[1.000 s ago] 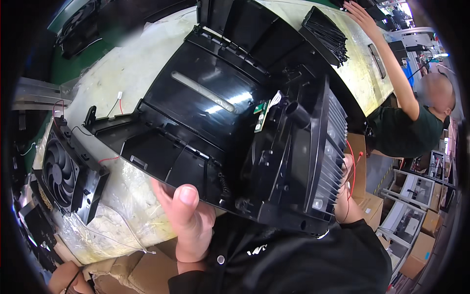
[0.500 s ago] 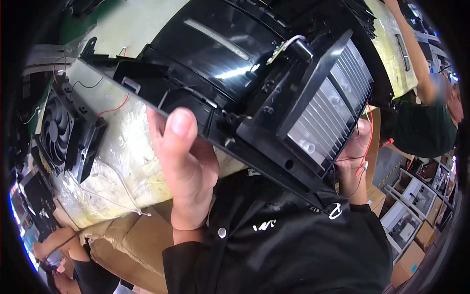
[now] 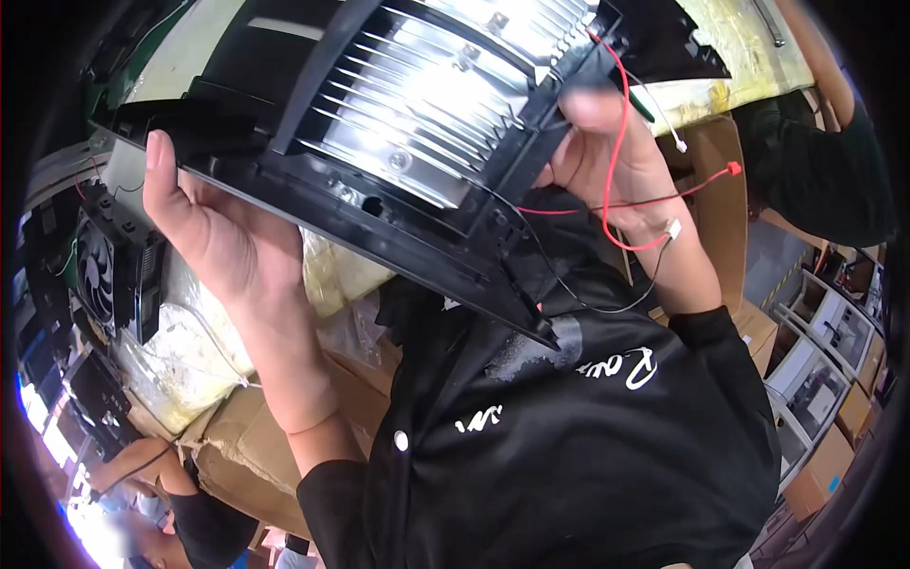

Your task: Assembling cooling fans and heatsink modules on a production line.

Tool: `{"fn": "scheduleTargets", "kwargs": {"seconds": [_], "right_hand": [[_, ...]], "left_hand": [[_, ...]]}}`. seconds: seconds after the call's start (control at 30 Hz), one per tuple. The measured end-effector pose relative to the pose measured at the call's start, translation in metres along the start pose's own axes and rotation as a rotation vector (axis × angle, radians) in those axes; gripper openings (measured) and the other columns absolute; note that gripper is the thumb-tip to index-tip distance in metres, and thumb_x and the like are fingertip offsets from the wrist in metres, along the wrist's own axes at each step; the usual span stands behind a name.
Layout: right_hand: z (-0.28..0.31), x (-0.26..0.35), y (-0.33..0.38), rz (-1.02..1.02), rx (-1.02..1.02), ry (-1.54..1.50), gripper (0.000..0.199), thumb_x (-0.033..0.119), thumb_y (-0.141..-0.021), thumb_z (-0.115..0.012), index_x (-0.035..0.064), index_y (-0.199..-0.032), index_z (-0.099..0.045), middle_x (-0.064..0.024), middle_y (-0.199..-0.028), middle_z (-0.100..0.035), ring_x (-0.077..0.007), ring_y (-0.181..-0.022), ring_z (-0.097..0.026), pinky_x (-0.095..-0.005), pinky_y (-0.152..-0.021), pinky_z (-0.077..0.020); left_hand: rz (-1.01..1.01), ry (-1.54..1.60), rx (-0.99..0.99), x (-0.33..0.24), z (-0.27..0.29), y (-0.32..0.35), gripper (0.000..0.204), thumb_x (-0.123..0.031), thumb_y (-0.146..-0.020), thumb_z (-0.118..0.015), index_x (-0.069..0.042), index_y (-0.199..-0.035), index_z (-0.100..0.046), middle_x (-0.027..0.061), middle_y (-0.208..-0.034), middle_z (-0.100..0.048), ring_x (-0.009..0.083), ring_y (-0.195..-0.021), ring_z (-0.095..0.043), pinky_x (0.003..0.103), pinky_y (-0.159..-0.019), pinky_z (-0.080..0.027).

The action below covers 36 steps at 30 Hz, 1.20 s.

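Note:
A large black plastic housing [image 3: 284, 180] with a silver finned heat sink [image 3: 445, 95] set in it fills the upper middle of the view, lifted close to the camera. My left hand [image 3: 213, 237] grips its lower left edge from beneath. My right hand [image 3: 602, 161] holds its right end. Red and black wires [image 3: 616, 190] with small white plugs hang from the housing over my right wrist. My black shirt takes up the lower middle.
A black fan unit [image 3: 104, 275] lies at the left on a bench covered in pale plastic sheet [image 3: 190, 351]. Brown cardboard boxes [image 3: 246, 446] sit below it. Another person in a black top [image 3: 815, 161] stands at the right; a further person is at the lower left.
The housing has been raised and turned toward the camera, so the heat sink now faces me and fills the top. Both hands moved up with it.

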State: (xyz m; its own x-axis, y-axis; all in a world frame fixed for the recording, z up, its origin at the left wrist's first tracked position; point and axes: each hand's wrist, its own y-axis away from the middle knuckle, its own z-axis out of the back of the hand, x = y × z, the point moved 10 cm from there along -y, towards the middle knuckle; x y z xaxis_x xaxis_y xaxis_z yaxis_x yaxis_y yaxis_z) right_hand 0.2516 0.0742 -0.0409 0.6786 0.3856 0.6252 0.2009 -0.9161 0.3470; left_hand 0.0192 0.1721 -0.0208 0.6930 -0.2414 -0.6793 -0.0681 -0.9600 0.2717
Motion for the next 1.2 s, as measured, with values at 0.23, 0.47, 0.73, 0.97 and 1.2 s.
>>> {"fn": "scheduleTargets", "kwargs": {"seconds": [0.23,0.47,0.73,0.97,1.2], "right_hand": [[-0.011,-0.03,0.017,-0.244,0.085,-0.089,0.046,0.032,-0.093,-0.058,0.0002,-0.125,-0.05,-0.015,-0.121,-0.058,-0.0296,-0.105,-0.061,-0.0463,-0.089,-0.0516],[0.02,-0.014,0.064,-0.283,0.361,0.235,0.072,0.005,-0.086,-0.065,-0.0043,-0.145,-0.025,-0.0249,-0.134,-0.051,-0.0321,-0.11,-0.062,-0.0388,-0.087,-0.0549],[0.031,0.167,0.002,0.514,-0.032,0.853,0.043,0.027,-0.095,-0.055,0.0008,-0.13,-0.053,-0.0138,-0.117,-0.064,-0.0132,-0.101,-0.063,-0.0274,-0.09,-0.0486],[-0.037,0.113,-0.009,0.121,0.284,0.501,0.066,0.023,-0.085,-0.066,0.0008,-0.142,-0.041,-0.0115,-0.132,-0.054,-0.0182,-0.118,-0.053,-0.0315,-0.102,-0.0392],[-0.042,0.277,-0.039,0.388,0.344,0.374,0.053,0.014,-0.082,-0.066,-0.0003,-0.131,-0.051,-0.0133,-0.12,-0.061,-0.0218,-0.111,-0.059,-0.0333,-0.099,-0.0431]], "left_hand": [[-0.178,-0.184,-0.065,0.008,-0.02,0.015,0.051,-0.049,-0.095,-0.053,-0.004,-0.119,-0.057,0.0066,-0.114,-0.064,0.019,-0.101,-0.061,0.032,-0.092,-0.049],[0.004,-0.308,-0.067,0.06,-0.025,0.093,0.057,-0.035,-0.097,-0.053,-0.006,-0.141,-0.033,0.0082,-0.134,-0.048,0.0183,-0.119,-0.05,0.037,-0.104,-0.039],[-0.061,-0.183,0.049,0.09,-0.026,0.091,0.072,-0.039,-0.096,-0.05,-0.01,-0.15,-0.014,0.0117,-0.145,-0.034,0.0248,-0.131,-0.038,0.039,-0.109,-0.032],[-0.107,-0.128,0.007,0.064,-0.05,0.102,0.071,-0.04,-0.086,-0.053,0.0,-0.14,-0.032,0.0158,-0.131,-0.05,0.0279,-0.117,-0.053,0.04,-0.103,-0.041],[-0.435,-0.484,0.292,-0.057,-0.241,-0.004,0.042,-0.034,-0.092,-0.051,0.003,-0.111,-0.059,0.0152,-0.106,-0.064,0.0222,-0.102,-0.063,0.037,-0.097,-0.047]]}}
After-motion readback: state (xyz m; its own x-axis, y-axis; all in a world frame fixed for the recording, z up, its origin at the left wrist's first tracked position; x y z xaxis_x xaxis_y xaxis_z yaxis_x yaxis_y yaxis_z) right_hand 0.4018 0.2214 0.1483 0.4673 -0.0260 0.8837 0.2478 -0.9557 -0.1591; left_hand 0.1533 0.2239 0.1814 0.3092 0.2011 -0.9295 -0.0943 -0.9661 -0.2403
